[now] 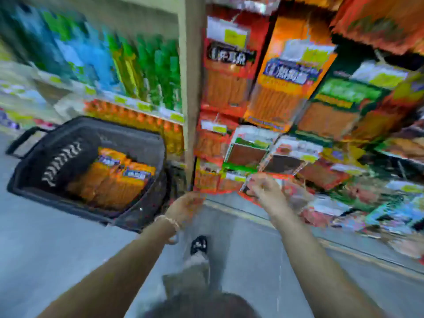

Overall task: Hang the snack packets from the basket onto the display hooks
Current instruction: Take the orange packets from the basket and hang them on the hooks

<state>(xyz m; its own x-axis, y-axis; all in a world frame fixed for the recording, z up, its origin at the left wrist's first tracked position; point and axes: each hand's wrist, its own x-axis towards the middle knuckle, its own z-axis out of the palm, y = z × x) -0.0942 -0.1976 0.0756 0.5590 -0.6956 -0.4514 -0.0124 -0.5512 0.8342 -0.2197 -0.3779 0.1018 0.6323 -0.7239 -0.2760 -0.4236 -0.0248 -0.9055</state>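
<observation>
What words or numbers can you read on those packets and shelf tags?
None readable; the picture is motion-blurred.
Hanging red packet: white characters on a black band, blurred.
Hanging orange packet: white characters on a blue band, blurred.
Basket packets: blue labels, blurred.
Shelf tags: too small.

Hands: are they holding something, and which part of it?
The right hand pinches a red snack packet by its top edge, though blur hides detail. The left hand seems empty.
</observation>
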